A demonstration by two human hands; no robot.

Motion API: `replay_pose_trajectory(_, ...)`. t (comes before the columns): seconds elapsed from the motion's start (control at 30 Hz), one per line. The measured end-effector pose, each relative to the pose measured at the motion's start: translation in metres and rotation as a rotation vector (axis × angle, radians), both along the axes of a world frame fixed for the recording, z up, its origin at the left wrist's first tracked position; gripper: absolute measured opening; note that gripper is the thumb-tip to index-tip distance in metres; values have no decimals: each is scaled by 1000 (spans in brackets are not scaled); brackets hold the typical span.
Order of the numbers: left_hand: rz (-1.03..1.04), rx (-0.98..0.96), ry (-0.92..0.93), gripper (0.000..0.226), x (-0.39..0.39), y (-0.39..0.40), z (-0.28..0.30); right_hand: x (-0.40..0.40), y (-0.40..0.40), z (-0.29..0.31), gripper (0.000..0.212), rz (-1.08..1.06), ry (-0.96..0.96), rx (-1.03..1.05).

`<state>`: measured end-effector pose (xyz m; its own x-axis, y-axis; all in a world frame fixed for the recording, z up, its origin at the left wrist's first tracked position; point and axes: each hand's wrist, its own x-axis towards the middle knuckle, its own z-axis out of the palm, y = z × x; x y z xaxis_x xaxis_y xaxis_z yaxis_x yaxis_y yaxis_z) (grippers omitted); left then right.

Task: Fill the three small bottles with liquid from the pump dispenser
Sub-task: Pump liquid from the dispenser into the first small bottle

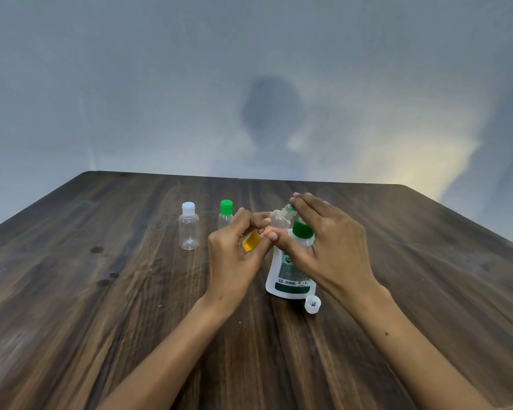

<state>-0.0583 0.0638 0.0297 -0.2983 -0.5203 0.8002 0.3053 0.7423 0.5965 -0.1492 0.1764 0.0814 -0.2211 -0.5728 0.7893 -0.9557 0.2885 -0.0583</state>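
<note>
One small bottle (pixel 267 229) is being held tilted in the left hand (pixel 234 250), its open neck being kept at the green pump head (pixel 302 227) of the dispenser (pixel 290 273). Amber liquid is being shown in its lower end, so the first fill is judged to be under way, not finished. The left grip is being kept clamped round that bottle. The right hand (pixel 329 241) is being laid over the pump, fingers fairly straight, pressing rather than clasping. A loose white cap (pixel 312 303) is lying on the counter (pixel 101 291) just beside the dispenser. Two bottles are being left standing further back, capped and apparently empty: white-capped (pixel 189 229) and green-capped (pixel 225 216).
</note>
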Motion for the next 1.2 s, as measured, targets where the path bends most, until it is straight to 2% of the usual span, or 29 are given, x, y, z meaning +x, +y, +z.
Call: replay_pose_trajectory(1.2,-15,-8,-17,15,-3,3,-3,-1,-1,-4,87,-21,-57,16)
